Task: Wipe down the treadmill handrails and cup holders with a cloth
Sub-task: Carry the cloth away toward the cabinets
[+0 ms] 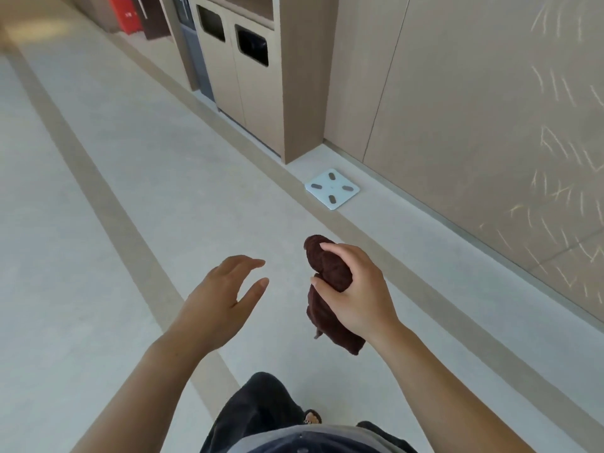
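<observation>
Our right hand [354, 289] has its fingers [330, 247] curled tight around the middle of the dark brown cloth [330, 273], which is bunched up top with a loose tail hanging below the palm. It looks like soft, light terry that should squash easily and not slip; a mid-bunch grip seems fine, though a flatter fold would likely wipe better. Our left hand [217, 294] is empty, fingers loosely spread and touching nothing, just beside the cloth. Below is the pale floor [98, 191]; a white scale [331, 188] sits near the wall. No treadmill in view.
</observation>
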A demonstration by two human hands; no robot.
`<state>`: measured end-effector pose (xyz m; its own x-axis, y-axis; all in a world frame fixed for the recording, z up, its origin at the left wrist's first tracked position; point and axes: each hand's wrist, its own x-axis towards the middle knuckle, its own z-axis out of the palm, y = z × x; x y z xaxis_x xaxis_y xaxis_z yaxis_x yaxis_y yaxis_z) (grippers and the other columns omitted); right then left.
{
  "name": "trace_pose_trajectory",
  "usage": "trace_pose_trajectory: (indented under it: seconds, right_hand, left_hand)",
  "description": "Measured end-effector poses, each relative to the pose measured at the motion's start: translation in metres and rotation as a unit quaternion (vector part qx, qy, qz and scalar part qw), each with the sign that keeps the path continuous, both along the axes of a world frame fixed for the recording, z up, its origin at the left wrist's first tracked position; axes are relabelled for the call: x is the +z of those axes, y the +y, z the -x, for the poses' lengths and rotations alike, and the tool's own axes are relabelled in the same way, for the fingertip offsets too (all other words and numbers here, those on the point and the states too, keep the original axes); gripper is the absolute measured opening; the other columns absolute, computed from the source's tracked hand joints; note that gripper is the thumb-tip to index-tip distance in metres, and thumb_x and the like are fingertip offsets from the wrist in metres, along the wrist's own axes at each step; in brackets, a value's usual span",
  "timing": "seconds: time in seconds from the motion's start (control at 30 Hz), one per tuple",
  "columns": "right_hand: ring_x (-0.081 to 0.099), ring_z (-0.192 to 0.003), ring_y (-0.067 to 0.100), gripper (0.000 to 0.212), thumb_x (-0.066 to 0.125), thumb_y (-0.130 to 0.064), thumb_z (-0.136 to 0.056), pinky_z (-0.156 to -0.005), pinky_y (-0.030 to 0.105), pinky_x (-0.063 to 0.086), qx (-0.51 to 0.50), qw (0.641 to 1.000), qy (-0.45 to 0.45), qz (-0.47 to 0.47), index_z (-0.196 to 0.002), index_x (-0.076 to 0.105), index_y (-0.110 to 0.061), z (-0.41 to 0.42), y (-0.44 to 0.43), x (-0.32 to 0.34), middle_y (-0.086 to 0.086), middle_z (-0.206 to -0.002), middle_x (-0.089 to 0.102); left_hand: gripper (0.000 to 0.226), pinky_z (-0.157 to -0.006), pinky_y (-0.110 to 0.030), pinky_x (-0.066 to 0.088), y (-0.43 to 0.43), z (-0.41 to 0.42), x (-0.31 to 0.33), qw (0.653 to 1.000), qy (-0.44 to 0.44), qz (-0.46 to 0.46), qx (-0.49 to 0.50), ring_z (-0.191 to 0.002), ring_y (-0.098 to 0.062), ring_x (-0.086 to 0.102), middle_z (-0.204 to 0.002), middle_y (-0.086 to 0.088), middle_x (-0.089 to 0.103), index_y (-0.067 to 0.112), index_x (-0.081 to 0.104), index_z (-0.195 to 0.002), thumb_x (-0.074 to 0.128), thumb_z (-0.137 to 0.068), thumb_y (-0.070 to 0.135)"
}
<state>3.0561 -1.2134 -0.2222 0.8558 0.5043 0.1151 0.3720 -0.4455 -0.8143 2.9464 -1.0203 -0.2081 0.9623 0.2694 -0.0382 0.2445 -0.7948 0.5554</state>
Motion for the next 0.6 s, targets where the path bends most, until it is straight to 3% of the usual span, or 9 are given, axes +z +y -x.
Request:
trace_pose_trajectory:
  seconds: [0.23, 0.6]
  right_hand:
    - [0.050, -0.110, 0.000, 0.046, 0.072, -0.028, -0.078, -0.096, 0.018, 0.039, 0.057, 0.998, -0.017, -0.008, -0.121, 0.056, -0.030, -0.156, 0.130, -0.009, -0.011, -0.121, 0.056]
    - [0.049, -0.111, 0.002, 0.047, 0.071, -0.031, -0.079, -0.094, 0.015, 0.040, 0.060, 0.997, -0.038, -0.014, -0.122, 0.054, -0.032, -0.391, 0.329, 0.005, -0.013, -0.121, 0.055]
  left_hand:
    - [0.056, -0.078, -0.026, 0.042, 0.116, -0.146, -0.020, 0.999, -0.013, 0.008, 0.049, -0.089, -0.007, 0.050, -0.132, 0.013, 0.048, 0.034, 0.047, -0.126, 0.028, -0.082, 0.061]
    - [0.044, -0.078, -0.026, 0.042, 0.312, -0.391, 0.001, 0.999, -0.007, -0.011, 0.038, -0.079, -0.007, 0.048, -0.134, 0.013, 0.047, 0.035, 0.046, -0.126, 0.035, -0.089, 0.055]
